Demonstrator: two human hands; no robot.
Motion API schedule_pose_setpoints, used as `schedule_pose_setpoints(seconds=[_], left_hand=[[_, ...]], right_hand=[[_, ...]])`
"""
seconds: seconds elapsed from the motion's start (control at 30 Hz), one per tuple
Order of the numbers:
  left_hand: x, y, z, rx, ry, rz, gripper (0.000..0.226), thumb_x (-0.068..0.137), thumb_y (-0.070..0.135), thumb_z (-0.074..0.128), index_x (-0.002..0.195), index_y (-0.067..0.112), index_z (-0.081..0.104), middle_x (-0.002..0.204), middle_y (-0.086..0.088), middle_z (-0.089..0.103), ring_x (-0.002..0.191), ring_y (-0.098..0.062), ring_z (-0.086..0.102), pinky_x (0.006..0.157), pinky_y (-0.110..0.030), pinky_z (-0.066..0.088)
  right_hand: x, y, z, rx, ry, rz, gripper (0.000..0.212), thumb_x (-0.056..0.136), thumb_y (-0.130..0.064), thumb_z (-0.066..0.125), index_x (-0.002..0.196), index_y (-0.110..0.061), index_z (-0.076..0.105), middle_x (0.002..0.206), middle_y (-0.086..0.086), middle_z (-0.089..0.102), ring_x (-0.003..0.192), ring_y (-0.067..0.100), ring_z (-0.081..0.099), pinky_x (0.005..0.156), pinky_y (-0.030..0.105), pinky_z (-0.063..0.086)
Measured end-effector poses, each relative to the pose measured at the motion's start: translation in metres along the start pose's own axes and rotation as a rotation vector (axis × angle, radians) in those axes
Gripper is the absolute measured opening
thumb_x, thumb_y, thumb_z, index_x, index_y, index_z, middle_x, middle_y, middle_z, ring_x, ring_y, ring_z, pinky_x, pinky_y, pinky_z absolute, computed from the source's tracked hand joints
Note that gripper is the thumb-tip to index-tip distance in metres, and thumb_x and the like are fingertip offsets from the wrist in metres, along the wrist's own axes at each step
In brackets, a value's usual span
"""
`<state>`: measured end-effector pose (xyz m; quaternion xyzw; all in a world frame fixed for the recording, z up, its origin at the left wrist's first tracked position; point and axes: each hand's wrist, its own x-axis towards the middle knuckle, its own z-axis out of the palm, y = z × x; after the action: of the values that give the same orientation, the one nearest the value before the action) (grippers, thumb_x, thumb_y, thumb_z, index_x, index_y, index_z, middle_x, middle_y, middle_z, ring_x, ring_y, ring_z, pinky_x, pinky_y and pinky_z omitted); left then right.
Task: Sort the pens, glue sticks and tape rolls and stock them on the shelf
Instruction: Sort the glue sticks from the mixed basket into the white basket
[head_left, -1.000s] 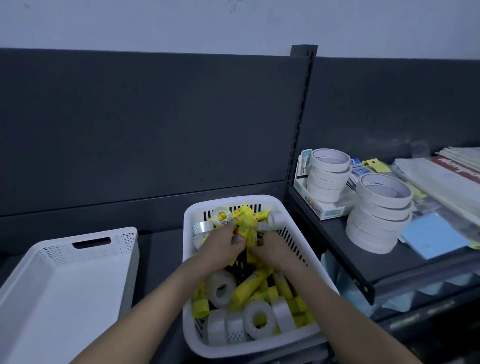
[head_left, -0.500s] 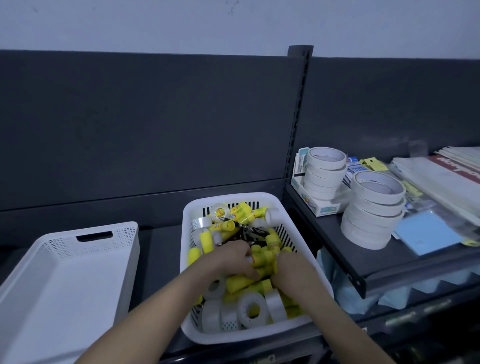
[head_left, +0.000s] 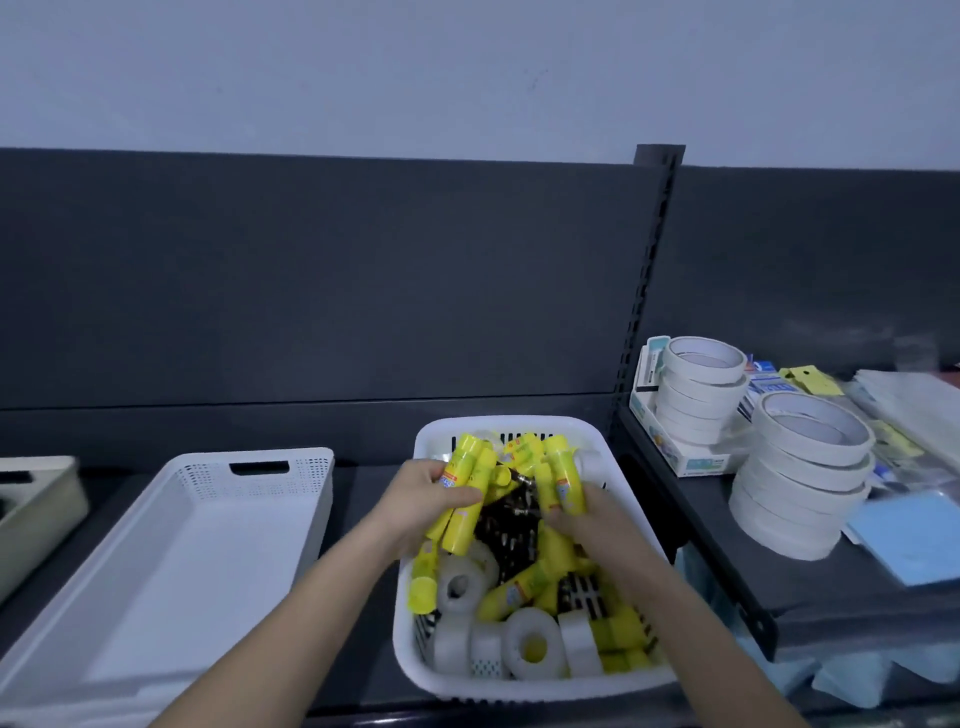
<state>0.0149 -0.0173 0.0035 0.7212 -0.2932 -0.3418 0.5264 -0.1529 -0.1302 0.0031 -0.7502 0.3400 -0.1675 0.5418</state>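
Observation:
A white slotted basket (head_left: 582, 434) on the dark shelf holds yellow glue sticks (head_left: 511, 590), clear tape rolls (head_left: 532, 642) and dark pens (head_left: 506, 514) mixed together. My left hand (head_left: 421, 493) grips a bunch of yellow glue sticks (head_left: 467, 483) lifted above the basket's far half. My right hand (head_left: 597, 525) holds another glue stick (head_left: 561, 480) upright beside them. Both forearms reach in from the bottom edge.
An empty white perforated bin (head_left: 182, 545) stands left of the basket, and a beige tray (head_left: 36, 499) sits at the far left. On the raised shelf (head_left: 831, 587) to the right are two stacks of white tape rolls (head_left: 800, 467), boxes, blue paper and plastic sleeves.
Both hands rose out of the heap with glue sticks gripped in them. The view shifted so the basket sits further right and the beige tray has come into sight.

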Motion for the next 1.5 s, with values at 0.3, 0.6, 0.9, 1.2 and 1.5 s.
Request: schedule_pose_setpoints(seconds=[0.3,0.6,0.9,1.2,1.5], left_hand=[[-0.05,-0.007,-0.124,0.034,0.311,0.021,0.011,0.079,0.008,0.07,0.075,0.012,0.061,0.066,0.0,0.056,0.056,-0.01,0.053,0.046,-0.015,0.04],[-0.037,-0.06,-0.25,0.481,0.452,-0.2,0.019,0.072,0.014,0.07,0.068,0.01,0.051,0.063,0.002,0.047,0.066,-0.02,0.049,0.054,-0.025,0.038],[0.003,-0.093,-0.234,0.772,0.232,-0.249,0.035,0.088,0.015,0.047,0.122,0.007,0.044,0.124,-0.01,0.057,0.114,-0.025,0.054,0.078,-0.025,0.039],[-0.01,-0.081,-0.229,0.887,0.232,0.037,0.033,0.093,0.014,0.043,0.125,0.008,0.049,0.13,-0.01,0.052,0.122,-0.026,0.048,0.095,-0.032,0.042],[-0.027,-0.039,-0.124,0.816,0.144,0.299,0.031,0.093,0.017,0.049,0.122,0.011,0.057,0.123,-0.005,0.062,0.118,-0.022,0.054,0.095,-0.026,0.037]], right_hand=[[0.009,-0.068,0.096,0.226,-0.334,0.026,0.007,0.087,-0.003,0.055,0.093,-0.007,0.055,0.08,0.012,0.059,0.072,0.027,0.063,0.061,0.033,0.049],[0.051,-0.112,0.261,0.117,-0.465,0.087,0.038,0.08,0.002,0.049,0.115,-0.011,0.048,0.095,0.005,0.051,0.079,0.022,0.053,0.065,0.03,0.048],[0.079,-0.068,0.317,-0.298,-0.221,0.148,0.018,0.092,-0.02,0.039,0.109,-0.024,0.035,0.095,0.005,0.055,0.072,0.014,0.049,0.052,0.019,0.043],[0.053,-0.096,0.26,-0.689,-0.072,-0.2,0.033,0.095,-0.014,0.041,0.124,-0.001,0.049,0.133,0.012,0.046,0.123,0.024,0.045,0.099,0.027,0.033],[0.01,-0.053,0.119,-0.893,0.146,-0.159,0.033,0.092,-0.027,0.047,0.118,-0.007,0.053,0.12,0.012,0.054,0.118,0.029,0.047,0.094,0.032,0.037]])
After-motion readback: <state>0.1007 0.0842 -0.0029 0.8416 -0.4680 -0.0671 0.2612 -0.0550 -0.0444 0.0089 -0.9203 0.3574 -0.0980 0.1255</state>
